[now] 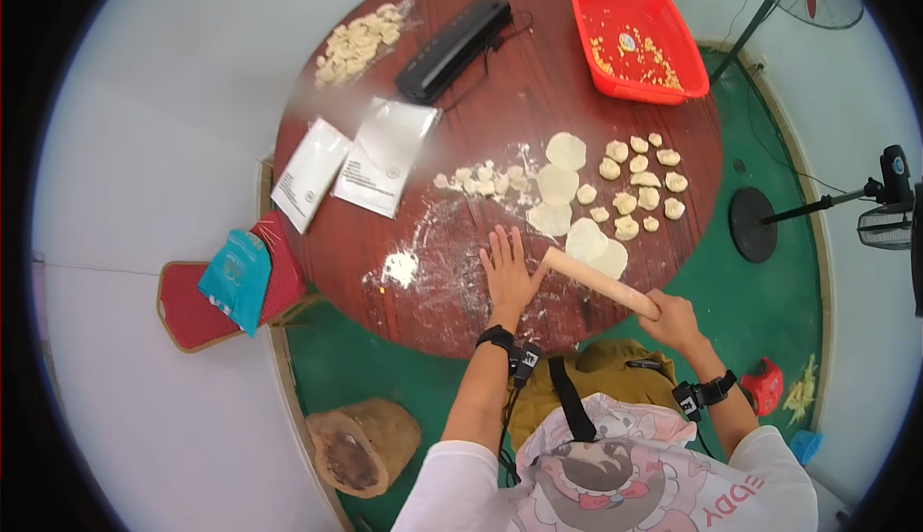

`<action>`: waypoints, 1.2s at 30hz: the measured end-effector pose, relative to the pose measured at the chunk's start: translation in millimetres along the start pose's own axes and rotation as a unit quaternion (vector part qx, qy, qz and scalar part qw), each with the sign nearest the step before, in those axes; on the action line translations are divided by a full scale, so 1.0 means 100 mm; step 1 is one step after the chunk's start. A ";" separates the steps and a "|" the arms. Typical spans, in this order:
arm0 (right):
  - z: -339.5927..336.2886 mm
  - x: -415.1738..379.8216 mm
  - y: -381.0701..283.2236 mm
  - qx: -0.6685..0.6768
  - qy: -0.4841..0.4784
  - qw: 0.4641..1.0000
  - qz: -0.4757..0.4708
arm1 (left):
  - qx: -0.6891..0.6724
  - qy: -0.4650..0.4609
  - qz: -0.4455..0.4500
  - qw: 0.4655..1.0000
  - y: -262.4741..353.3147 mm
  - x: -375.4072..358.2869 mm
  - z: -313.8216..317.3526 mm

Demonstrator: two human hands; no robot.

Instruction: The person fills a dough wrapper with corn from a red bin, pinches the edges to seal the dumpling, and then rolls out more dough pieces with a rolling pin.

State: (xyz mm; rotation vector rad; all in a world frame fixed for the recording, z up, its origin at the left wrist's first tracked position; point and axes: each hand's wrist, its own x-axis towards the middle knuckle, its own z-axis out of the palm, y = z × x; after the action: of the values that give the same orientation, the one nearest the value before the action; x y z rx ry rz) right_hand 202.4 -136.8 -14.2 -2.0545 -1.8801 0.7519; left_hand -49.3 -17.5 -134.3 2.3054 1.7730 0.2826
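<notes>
My left hand (pixel 510 277) lies palm down over the floured part of the round table, fingers spread. Beside it, my right hand (pixel 675 321) grips one end of a wooden rolling pin (pixel 601 284); the pin's other end points toward my left thumb. Several flat round dough wrappers (pixel 558 186) lie beyond the pin, some overlapping. To their right sit rows of folded dumplings (pixel 647 179). Small floured dough pieces (pixel 484 182) are clustered ahead of my left hand, and a little heap of flour (pixel 400 269) is to its left.
On the dark red table (pixel 538 61) stand a red basin (pixel 615 80) with yellow bits, a black elongated appliance (pixel 454 49), silver-white packets (pixel 386 157) and more dough pieces (pixel 358 47). A chair (pixel 192 301) holding a teal bag (pixel 236 277) is at left; fans (pixel 755 224) stand right.
</notes>
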 end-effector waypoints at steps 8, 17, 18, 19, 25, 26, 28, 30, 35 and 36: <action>-0.14 -0.07 -0.11 0.018 0.038 0.999 0.026 | -0.022 -0.025 -0.005 0.999 0.03 0.02 -0.08; 0.01 0.04 -0.21 0.012 0.027 1.000 -0.010 | -0.338 0.106 -0.043 0.934 -0.21 -0.19 -0.11; 0.04 0.06 -0.22 0.008 0.023 1.000 -0.015 | -0.335 0.107 -0.045 0.935 -0.25 -0.26 -0.13; 0.05 0.06 -0.25 0.011 0.022 1.000 -0.016 | -0.258 0.085 -0.006 0.962 -0.29 -0.36 -0.16; 0.05 0.16 -0.41 0.031 0.005 0.998 -0.056 | -0.044 0.058 0.041 0.997 -0.15 -0.63 -0.25; 0.04 0.17 -0.42 0.027 -0.001 0.998 -0.053 | -0.059 0.043 0.010 0.997 -0.12 -0.63 -0.28; 0.02 0.16 -0.43 0.024 -0.009 0.998 -0.051 | -0.074 0.028 -0.023 0.997 -0.10 -0.63 -0.30; 0.02 0.17 -0.44 0.020 -0.003 0.999 -0.051 | -0.081 -0.020 -0.030 0.996 -0.16 -0.57 -0.33; 0.02 0.14 -0.41 0.031 0.008 0.998 -0.050 | -0.071 -0.050 -0.045 0.995 -0.11 -0.55 -0.44; 0.02 0.14 -0.39 0.034 0.011 0.998 -0.050 | -0.077 -0.025 -0.054 0.995 -0.07 -0.56 -0.47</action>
State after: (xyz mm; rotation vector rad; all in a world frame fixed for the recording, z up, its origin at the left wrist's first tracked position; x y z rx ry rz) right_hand 168.9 -118.2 1.8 -1.9045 -1.9031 0.7545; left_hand -83.4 -67.6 -92.7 2.0854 1.7786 0.3267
